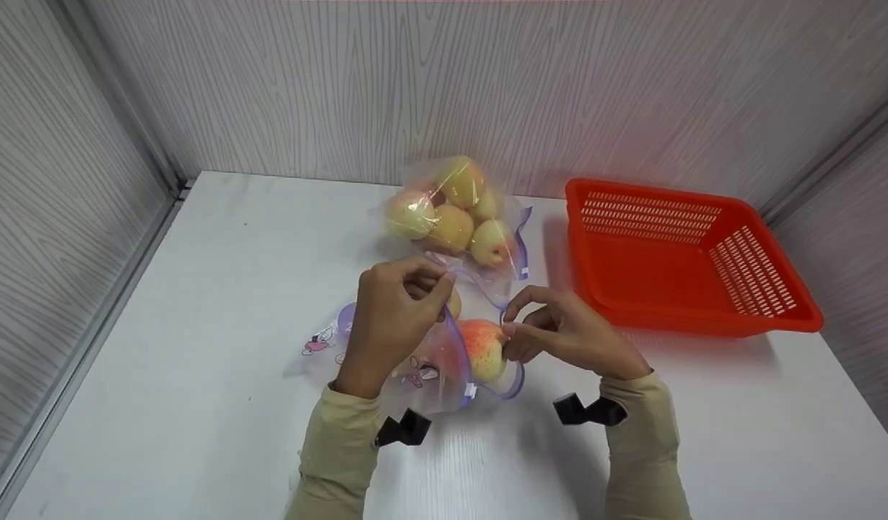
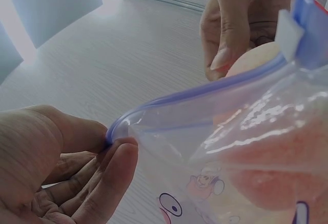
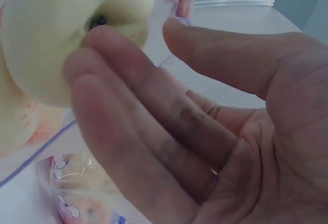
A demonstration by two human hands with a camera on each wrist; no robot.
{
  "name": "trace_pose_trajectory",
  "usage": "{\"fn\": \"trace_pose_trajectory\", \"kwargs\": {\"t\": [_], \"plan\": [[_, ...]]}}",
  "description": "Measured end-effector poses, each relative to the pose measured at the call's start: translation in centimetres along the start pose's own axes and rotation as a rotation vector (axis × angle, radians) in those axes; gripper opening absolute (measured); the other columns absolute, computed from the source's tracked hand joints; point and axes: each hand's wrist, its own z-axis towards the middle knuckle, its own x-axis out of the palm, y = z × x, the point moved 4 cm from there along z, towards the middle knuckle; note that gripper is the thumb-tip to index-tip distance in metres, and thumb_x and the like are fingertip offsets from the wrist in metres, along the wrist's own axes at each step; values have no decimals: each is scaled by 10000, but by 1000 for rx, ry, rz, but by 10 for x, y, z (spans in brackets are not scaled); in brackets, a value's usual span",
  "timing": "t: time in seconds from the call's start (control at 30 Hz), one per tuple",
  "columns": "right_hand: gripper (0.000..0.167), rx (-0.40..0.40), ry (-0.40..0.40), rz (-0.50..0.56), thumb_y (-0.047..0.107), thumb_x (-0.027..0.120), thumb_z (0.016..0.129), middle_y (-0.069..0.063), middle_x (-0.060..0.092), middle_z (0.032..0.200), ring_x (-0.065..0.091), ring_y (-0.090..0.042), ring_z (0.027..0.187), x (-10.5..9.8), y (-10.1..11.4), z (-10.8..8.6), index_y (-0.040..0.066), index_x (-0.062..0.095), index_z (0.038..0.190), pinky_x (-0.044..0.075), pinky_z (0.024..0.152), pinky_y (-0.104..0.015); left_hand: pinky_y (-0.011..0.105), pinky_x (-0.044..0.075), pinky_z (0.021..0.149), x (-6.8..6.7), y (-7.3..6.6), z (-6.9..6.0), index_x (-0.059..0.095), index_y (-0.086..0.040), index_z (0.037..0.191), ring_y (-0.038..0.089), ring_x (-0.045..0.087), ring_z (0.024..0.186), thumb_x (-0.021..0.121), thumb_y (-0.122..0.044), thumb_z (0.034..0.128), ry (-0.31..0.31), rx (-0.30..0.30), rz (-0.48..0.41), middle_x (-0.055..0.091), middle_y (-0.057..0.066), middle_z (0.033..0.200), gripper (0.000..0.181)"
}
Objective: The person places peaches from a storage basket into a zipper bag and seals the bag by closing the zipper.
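A clear zip bag (image 1: 444, 393) with purple edging and cartoon prints lies on the white table, its mouth facing right. My left hand (image 1: 397, 310) pinches the purple rim between thumb and fingers, as the left wrist view (image 2: 66, 167) also shows. A red-and-yellow apple (image 1: 487, 354) sits in the bag's mouth. Against the apple (image 3: 61, 39), the fingertips of my right hand (image 1: 559, 328) rest near the stem hollow, the thumb held apart from them. Behind my left hand, part of another yellow fruit (image 1: 454, 303) shows in the bag.
Farther back lies a second zip bag (image 1: 522, 245) full of several yellow apples (image 1: 451, 227). A red plastic basket (image 1: 704, 318) with slotted sides stands on the right of the table (image 1: 162, 347). Pale wood-grain panels (image 1: 307, 87) wall in the back and sides.
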Motion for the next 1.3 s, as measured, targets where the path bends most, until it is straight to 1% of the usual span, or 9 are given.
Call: {"fn": "trace_pose_trajectory", "kwargs": {"t": [0.2, 0.37, 0.43, 0.53, 0.63, 0.83, 0.97, 1.17, 1.3], "plan": [[98, -199, 65, 145, -18, 569, 1012, -232, 720, 1112, 697, -402, 1053, -5, 4, -5, -80, 562, 1088, 559, 944, -482, 273, 594, 562, 0, -1, 0, 754, 1, 893, 113, 658, 563, 727, -29, 909, -10, -5, 8, 720, 42, 742, 43], [143, -224, 79, 120, -49, 621, 972, -207, 701, 1159, 676, -368, 1117, -3, 3, -5, -54, 597, 1112, 536, 986, -460, 269, 594, 566, 0, -1, 0, 756, 2, 890, 115, 663, 583, 728, -20, 902, -15, -3, 8, 722, 41, 752, 38], [212, -234, 68, 72, -62, 676, 930, -188, 692, 1178, 669, -353, 1126, -1, 5, -4, -45, 622, 1135, 538, 980, -460, 268, 595, 565, -1, -1, 0, 756, 0, 883, 116, 667, 586, 728, -16, 899, -20, -1, 6, 725, 52, 755, 36], [278, -225, 5, -26, -38, 777, 858, -136, 693, 1142, 677, -302, 1083, 1, 6, -1, -13, 667, 1112, 565, 941, -437, 270, 596, 564, -1, -2, 0, 754, 1, 879, 116, 669, 584, 726, -15, 901, -19, 4, -1, 726, 58, 754, 39], [299, -204, -101, -155, 48, 860, 802, -101, 682, 1037, 668, -249, 962, 1, 7, 1, 19, 684, 1043, 607, 856, -374, 273, 596, 563, -1, -2, 0, 751, 12, 881, 120, 669, 580, 723, -14, 905, -12, 11, -7, 724, 58, 752, 45], [308, -164, -268, -383, 226, 909, 770, -16, 601, 844, 567, -212, 772, 0, 7, 4, 96, 676, 923, 583, 646, -304, 260, 595, 583, -1, -1, 1, 760, 3, 886, 110, 673, 619, 731, -19, 897, -16, 8, 26, 724, 37, 760, 38], [253, -145, -244, -433, 233, 891, 795, -5, 587, 831, 547, -191, 773, 2, 4, 7, 104, 723, 933, 579, 654, -313, 261, 595, 595, -1, 0, 1, 766, -8, 876, 102, 670, 626, 737, -23, 889, -29, 14, 35, 724, 27, 755, 35], [140, -88, -177, -373, 123, 822, 864, -20, 698, 952, 650, -188, 824, 2, -1, 7, 112, 759, 989, 619, 752, -373, 264, 597, 600, -2, 0, 1, 761, -5, 871, 99, 670, 623, 729, -19, 892, -34, 35, 30, 726, 29, 758, 40], [107, -49, -150, -375, 82, 810, 866, -15, 694, 878, 665, -175, 777, 1, -3, 7, 94, 712, 908, 617, 752, -344, 260, 598, 607, -2, -1, 1, 753, 7, 877, 101, 674, 628, 729, -18, 892, -30, 35, 28, 730, 37, 767, 38]]}}
